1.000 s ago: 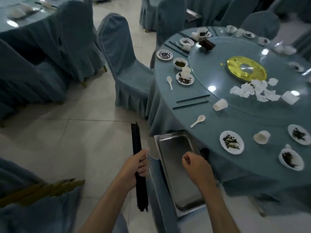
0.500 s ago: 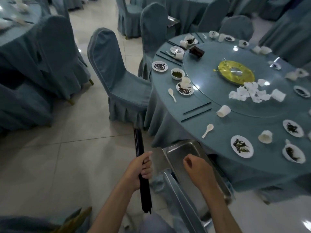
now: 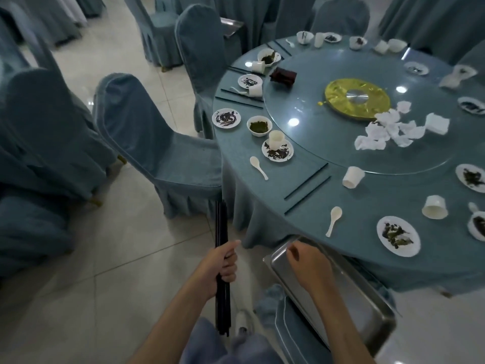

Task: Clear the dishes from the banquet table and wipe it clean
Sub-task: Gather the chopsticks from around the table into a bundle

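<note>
Chopsticks (image 3: 222, 261) bundled in left hand (image 3: 223, 266) — no legible writing.

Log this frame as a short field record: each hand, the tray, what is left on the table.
left hand: grip closed around a bundle of black chopsticks, held upright over the floor
right hand: on the near rim of the metal tray; grip unclear
tray contents: none visible
table: not cleared; soiled plates, cups, spoons, two loose chopstick pairs
turntable: crumpled napkins, gold centre disc
wiping: not begun
</note>
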Tool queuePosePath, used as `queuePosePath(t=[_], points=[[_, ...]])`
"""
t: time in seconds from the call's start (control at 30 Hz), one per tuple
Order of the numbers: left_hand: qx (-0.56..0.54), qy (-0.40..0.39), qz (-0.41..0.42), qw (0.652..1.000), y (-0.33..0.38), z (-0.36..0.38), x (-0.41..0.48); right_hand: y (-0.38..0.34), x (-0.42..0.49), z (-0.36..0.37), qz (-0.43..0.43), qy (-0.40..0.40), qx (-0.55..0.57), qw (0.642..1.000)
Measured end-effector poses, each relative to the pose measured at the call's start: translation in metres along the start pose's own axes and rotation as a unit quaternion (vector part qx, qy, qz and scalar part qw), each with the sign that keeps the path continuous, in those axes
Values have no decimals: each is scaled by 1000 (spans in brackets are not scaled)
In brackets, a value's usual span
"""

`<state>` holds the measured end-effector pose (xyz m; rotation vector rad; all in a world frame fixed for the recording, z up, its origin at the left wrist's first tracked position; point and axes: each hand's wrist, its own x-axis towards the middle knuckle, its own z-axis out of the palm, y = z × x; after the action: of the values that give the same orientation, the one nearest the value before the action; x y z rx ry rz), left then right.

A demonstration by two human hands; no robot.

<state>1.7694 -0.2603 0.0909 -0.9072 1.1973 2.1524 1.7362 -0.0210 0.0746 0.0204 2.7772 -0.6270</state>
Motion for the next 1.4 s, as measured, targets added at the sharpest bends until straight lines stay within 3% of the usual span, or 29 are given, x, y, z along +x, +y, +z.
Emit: queuePosePath(t=[0.2,0.63,0.8,1.13,1.4], points=[[33,-13,-17,999,62,-20,44,-23,49,10,32,21,15,999],[108,-74,-44,990,182,-24,132,-67,121,16,195,49,12,980],[115,-92,-72,986,205,-2,167,-49,157,14,242,56,62,967],[216,-51,-72,972,252,59,240,20,259,26,364,104,152,913],[254,-25,-85,963,269,84,275,42,291,29,423,75,202,880]])
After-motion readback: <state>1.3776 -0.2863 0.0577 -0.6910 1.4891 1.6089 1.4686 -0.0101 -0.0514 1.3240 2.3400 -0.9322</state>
